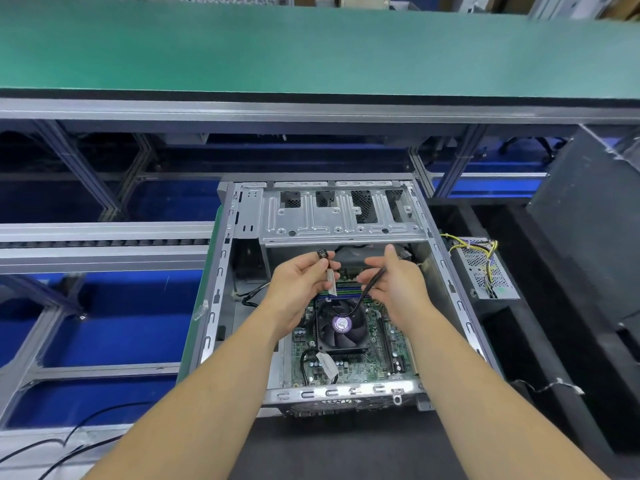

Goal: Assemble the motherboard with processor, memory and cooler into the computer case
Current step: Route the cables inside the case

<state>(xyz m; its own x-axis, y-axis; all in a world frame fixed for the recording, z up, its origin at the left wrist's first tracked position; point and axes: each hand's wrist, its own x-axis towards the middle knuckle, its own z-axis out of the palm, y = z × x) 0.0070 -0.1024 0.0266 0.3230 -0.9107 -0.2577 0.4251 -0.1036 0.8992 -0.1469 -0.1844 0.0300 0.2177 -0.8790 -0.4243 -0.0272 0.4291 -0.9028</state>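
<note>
2 hands hold a black cable above the open computer case.

Left hand pinches the cable's connector end, white tag hanging just below the fingers. Right hand grips the cable lower down, fingers curled round it, index finger straight up. Cable runs down over the cooler. Motherboard lies flat in the case, cooler fan on top with purple sticker, memory slots just behind the fan, partly hidden by the hands. Drive cage at the case's far end. Power supply with yellow wires sits outside, right of the case. Green conveyor beyond.
</note>
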